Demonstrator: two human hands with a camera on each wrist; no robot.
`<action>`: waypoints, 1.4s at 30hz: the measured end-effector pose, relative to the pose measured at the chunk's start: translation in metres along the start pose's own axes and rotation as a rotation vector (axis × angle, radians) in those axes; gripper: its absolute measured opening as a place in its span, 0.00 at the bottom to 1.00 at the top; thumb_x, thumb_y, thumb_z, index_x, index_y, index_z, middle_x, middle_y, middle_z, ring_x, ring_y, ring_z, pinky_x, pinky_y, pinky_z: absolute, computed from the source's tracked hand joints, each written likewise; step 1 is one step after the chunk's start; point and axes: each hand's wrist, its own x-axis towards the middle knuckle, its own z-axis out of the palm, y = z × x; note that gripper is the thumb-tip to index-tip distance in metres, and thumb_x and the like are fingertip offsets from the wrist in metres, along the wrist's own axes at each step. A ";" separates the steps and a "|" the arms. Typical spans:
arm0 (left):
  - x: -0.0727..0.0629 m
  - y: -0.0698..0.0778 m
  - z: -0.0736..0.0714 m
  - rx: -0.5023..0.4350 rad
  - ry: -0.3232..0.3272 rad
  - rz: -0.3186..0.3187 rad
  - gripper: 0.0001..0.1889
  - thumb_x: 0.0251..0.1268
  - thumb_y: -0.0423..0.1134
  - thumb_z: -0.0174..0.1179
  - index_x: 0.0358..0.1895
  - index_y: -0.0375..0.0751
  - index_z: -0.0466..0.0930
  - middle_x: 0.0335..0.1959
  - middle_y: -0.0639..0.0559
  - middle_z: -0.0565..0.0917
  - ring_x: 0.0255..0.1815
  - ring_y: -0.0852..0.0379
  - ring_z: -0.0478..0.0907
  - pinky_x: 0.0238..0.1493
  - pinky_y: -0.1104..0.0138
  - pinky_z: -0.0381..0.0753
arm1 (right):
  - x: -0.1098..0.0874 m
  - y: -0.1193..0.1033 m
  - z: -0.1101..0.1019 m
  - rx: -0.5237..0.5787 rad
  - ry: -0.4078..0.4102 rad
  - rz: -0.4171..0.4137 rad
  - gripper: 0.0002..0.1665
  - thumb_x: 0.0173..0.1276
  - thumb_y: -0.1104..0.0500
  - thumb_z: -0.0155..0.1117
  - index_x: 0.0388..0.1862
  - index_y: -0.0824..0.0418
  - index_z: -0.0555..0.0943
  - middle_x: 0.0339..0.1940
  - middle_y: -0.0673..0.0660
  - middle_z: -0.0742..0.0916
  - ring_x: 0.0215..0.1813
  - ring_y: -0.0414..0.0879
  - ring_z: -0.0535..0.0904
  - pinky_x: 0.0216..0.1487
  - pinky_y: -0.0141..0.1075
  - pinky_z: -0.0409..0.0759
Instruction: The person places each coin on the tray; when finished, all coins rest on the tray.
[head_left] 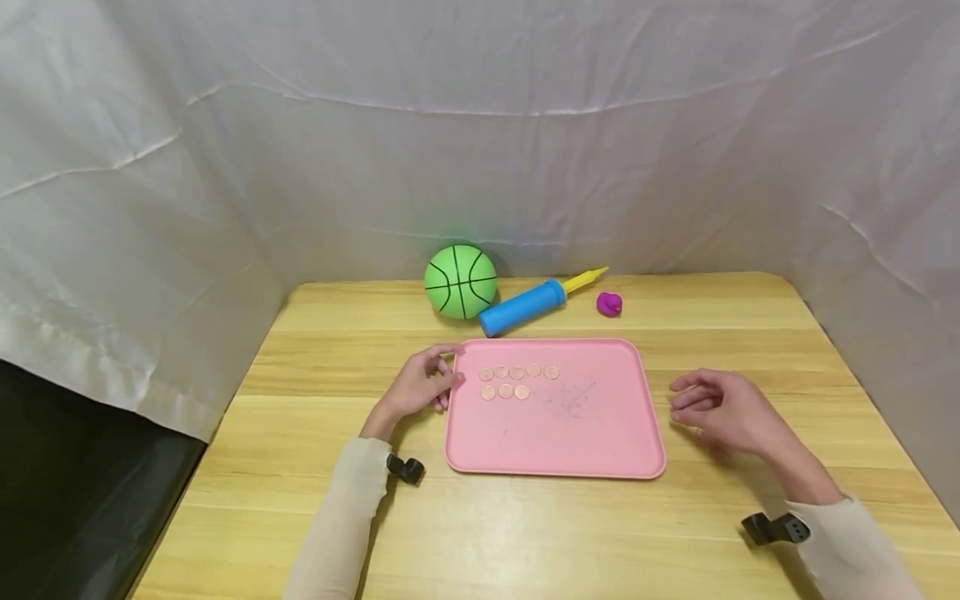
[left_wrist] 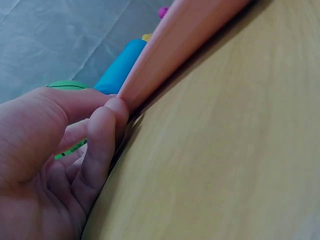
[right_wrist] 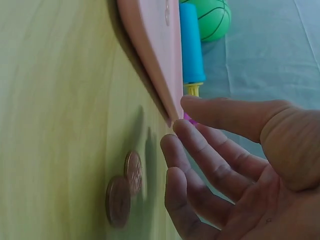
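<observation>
A pink tray [head_left: 585, 450] lies flat on the table, with a row of several copper coins [head_left: 517, 373] at its upper left and a shorter row of three coins [head_left: 506, 391] below. My left hand [head_left: 420, 382] pinches the tray's left rim between thumb and fingertips. Beyond the tray's right edge, my right hand [head_left: 723, 410] is above the table, fingers loosely bent and holding nothing. In the right wrist view, two more coins, a nearer coin [right_wrist: 118, 201] and a farther coin [right_wrist: 133, 172], are beside its fingertips over the wood; the head view does not show them.
Behind the tray, a green ball [head_left: 461, 282] with black lines stands next to a blue hand pump [head_left: 525, 307] with a yellow nozzle. A small purple object [head_left: 609, 304] sits to the right of the pump. Pale curtains [head_left: 525, 167] enclose the wooden table [head_left: 555, 533].
</observation>
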 end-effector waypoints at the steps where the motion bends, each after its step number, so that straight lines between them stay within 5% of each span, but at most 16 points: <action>1: 0.000 0.000 0.000 0.001 -0.002 0.002 0.28 0.77 0.30 0.65 0.77 0.42 0.75 0.38 0.44 0.82 0.19 0.59 0.80 0.19 0.71 0.85 | -0.001 0.001 -0.001 -0.007 -0.001 -0.001 0.26 0.71 0.62 0.78 0.63 0.71 0.82 0.50 0.63 0.93 0.42 0.37 0.87 0.33 0.34 0.90; 18: 0.002 -0.002 0.000 -0.010 0.000 0.007 0.28 0.77 0.29 0.65 0.77 0.42 0.76 0.37 0.45 0.82 0.19 0.59 0.80 0.18 0.71 0.84 | -0.017 0.022 -0.009 -0.133 -0.015 -0.023 0.27 0.66 0.61 0.82 0.60 0.68 0.84 0.46 0.59 0.92 0.39 0.39 0.84 0.34 0.31 0.87; 42: 0.001 -0.002 -0.001 -0.008 -0.003 0.014 0.28 0.77 0.29 0.65 0.77 0.41 0.75 0.37 0.45 0.82 0.19 0.58 0.80 0.18 0.70 0.85 | -0.012 0.031 -0.012 -0.209 -0.073 -0.090 0.22 0.64 0.64 0.83 0.54 0.66 0.86 0.36 0.51 0.86 0.35 0.34 0.77 0.36 0.27 0.79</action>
